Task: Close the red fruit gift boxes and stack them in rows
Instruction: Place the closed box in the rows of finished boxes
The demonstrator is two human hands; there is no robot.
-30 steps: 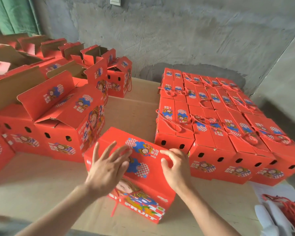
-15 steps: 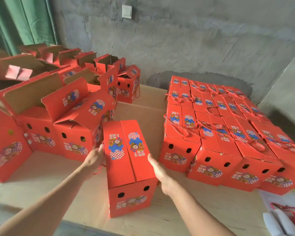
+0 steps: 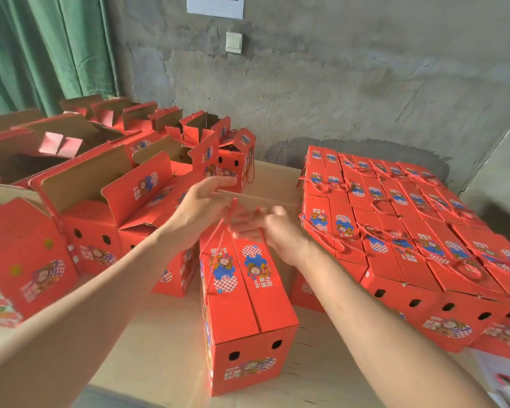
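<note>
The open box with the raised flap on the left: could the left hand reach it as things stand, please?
Probably yes. The left hand hovers above the closed box, right beside the open box, with nothing between them. It seems busy with the red cord, though blur hides any grip.

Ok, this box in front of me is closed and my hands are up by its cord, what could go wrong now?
The cord runs taut from the box up between your left hand and right hand; a hard tug might tear it out or tip the box. Loose cord loops on the stacked boxes could snag when you slide it in.
</note>
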